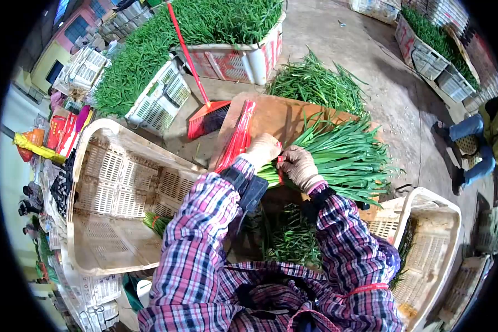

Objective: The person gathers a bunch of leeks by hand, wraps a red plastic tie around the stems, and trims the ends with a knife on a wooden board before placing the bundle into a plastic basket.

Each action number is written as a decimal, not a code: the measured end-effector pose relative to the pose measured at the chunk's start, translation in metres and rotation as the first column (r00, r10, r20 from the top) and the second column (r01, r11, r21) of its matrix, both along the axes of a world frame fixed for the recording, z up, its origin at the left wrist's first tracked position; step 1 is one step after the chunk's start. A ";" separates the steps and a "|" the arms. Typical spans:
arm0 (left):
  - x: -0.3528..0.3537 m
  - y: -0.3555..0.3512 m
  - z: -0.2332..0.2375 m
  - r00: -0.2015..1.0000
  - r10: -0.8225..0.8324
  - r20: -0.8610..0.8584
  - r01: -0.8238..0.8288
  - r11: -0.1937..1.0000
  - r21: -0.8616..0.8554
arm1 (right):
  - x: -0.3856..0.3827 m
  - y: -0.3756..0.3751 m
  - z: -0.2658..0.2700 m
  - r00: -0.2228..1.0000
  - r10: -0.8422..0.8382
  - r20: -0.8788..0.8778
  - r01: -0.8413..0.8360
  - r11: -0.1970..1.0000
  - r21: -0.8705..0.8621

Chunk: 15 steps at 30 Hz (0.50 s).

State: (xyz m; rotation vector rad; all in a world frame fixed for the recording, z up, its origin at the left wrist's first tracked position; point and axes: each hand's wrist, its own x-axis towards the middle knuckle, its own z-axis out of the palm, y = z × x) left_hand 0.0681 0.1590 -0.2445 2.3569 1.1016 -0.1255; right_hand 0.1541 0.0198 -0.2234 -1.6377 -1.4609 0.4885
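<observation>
A bunch of long green leafy stalks, like garlic chives, lies across a wooden board, its pale stems toward me. My left hand, in a light glove, is closed at the stems, pinching one end of a red tie. My right hand, gloved too, has its fingers pinched on the tie's other end. The tie passes around the stems; whether it is fastened is hidden by my fingers. A bundle of loose red ties lies on the board just beyond my left hand.
A large crate on the left holds a small tied bunch; another crate stands right. Loose greens are heaped beyond the board. A red broom and full crates are behind. A person sits at right.
</observation>
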 end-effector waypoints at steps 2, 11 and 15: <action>0.007 0.005 0.024 0.956 -0.165 -0.242 0.183 0.982 0.052 | 0.001 0.004 -0.007 0.998 0.003 -0.070 -0.002 1.000 0.017; -0.008 -0.004 -0.004 0.941 0.290 0.177 -0.281 0.957 -0.071 | 0.014 0.051 -0.024 0.985 -0.174 -0.007 0.173 0.971 0.164; -0.014 -0.014 0.000 0.920 0.311 0.238 -0.306 0.950 -0.056 | 0.015 0.056 -0.037 0.986 -0.153 -0.066 0.158 0.983 0.090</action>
